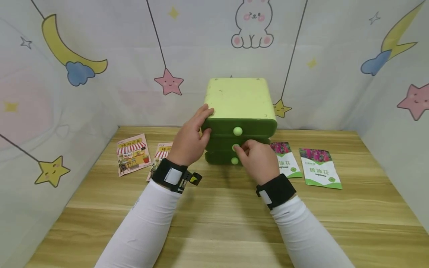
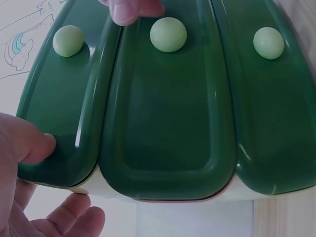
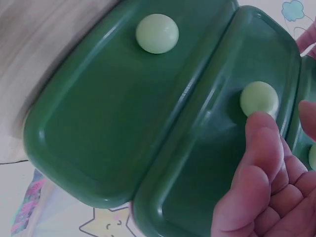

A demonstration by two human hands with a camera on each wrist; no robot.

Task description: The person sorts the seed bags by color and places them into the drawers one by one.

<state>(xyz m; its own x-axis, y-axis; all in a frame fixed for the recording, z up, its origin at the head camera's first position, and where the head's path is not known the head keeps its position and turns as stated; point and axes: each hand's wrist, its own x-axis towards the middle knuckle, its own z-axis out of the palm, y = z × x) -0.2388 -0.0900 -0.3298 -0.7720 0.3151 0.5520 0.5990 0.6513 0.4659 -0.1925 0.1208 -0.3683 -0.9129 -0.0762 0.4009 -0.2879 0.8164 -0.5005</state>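
A small three-drawer cabinet point(image 1: 239, 97), pale-topped with dark green drawer fronts, stands at the centre of the head frame, its round light-green knobs lined up one above another. At the middle knob point(image 3: 259, 97), right of centre in the right wrist view, the thumb of a person's right grip point(image 1: 259, 160) touches the surface while the index finger shows apart from it; whether the grip has closed on the knob cannot be told. The left grip point(image 1: 192, 139) clasps the cabinet's front corner, left of the frame's centre, with thumb on the top drawer front point(image 1: 218, 127) and fingers round the side and upper edge. The top knob point(image 1: 237, 131) and bottom knob point(image 1: 234, 160) are untouched.

On the wood-grain table point(image 1: 221, 216), a pink packet point(image 1: 134, 154) with a striped awning lies left of centre, and a similar packet point(image 1: 161, 152) is partly hidden by the left grip. To the right of the cabinet lie two white-and-green flower packets, the nearer one point(image 1: 285, 160) partly covered and the farther one point(image 1: 320, 169) in full view. Black wristbands point(image 1: 283, 190) circle both white sleeves point(image 1: 311, 230). Behind, a pale backdrop point(image 1: 201, 37) carries a rabbit at the top of the frame and a moon at upper left.
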